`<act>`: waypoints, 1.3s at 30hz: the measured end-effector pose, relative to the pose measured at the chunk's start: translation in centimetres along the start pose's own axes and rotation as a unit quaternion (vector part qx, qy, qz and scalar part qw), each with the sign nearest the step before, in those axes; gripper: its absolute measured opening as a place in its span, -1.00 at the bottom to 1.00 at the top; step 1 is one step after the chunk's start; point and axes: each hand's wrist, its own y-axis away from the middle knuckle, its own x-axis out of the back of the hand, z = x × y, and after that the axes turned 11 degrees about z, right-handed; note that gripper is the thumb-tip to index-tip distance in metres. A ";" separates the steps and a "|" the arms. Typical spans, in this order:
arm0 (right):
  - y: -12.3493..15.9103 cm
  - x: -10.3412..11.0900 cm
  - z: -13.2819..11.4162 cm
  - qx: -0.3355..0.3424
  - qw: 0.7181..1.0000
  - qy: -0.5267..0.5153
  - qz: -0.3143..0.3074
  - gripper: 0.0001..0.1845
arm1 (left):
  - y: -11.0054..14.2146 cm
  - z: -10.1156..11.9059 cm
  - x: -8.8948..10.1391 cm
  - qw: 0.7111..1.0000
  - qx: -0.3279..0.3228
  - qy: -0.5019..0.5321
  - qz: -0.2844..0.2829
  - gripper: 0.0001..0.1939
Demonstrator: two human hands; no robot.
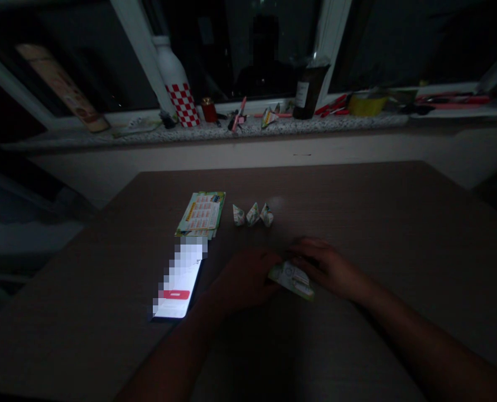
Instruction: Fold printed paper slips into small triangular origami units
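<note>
In dim light my left hand and my right hand meet over a folded strip of printed paper lying on the brown table. Both hands have their fingers curled and pinch the paper, the left at its near-left end, the right along its far edge. Three small folded paper triangles stand in a row just beyond the hands. A stack of printed paper sheets lies to their left.
A lit phone lies screen-up left of my left hand. The stone windowsill behind holds a red-checked white bottle, a dark bottle, a small red jar, pens and clutter.
</note>
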 end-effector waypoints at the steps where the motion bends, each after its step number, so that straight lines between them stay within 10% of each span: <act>1: 0.0 0.0 0.2 0.011 1.000 0.029 0.005 -0.71 | 0.0 0.0 0.1 1.000 0.000 -0.013 -0.006 -0.68; 14: 0.5 1.6 -1.6 0.019 0.990 0.075 -0.118 -0.54 | 0.0 -0.4 0.0 0.998 -0.026 -0.028 -0.044 -0.75; 39: 0.6 -0.6 -1.0 0.067 0.993 0.045 -0.087 -0.80 | -0.1 -0.9 -0.8 0.996 -0.034 -0.070 -0.032 -0.87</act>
